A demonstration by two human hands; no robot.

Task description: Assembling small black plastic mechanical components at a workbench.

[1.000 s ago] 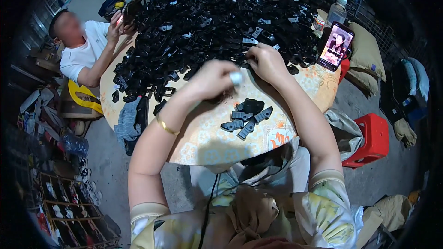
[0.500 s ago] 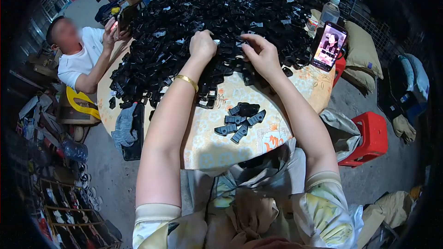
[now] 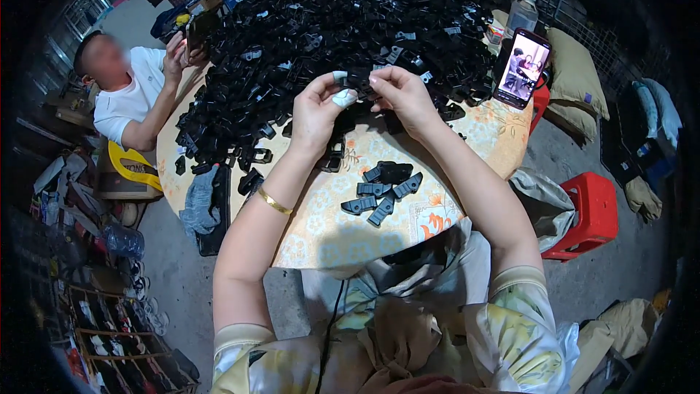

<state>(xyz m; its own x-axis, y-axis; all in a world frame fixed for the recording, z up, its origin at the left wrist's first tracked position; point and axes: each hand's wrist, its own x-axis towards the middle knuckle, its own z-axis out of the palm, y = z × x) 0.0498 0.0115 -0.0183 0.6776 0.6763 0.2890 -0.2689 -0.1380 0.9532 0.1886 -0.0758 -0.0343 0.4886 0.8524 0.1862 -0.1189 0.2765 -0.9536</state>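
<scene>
So your left hand [image 3: 313,118] and right hand [image 3: 410,101] meet over the near edge of that huge heap of small black plastic pieces [image 3: 328,18], with one small black plastic piece [image 3: 357,75] between them. Looks like each grip is pinched on it from its own side, probably so one steadies while the other works (its exact shape gets lost against all that black). The white fingertip wraps [image 3: 344,98] on your left are likely saving your skin. The loose cluster of ribbed black plastic pieces [image 3: 374,189] sits nearer you on the cream floral tabletop [image 3: 310,237], presumably so the two lots don't mix.
</scene>
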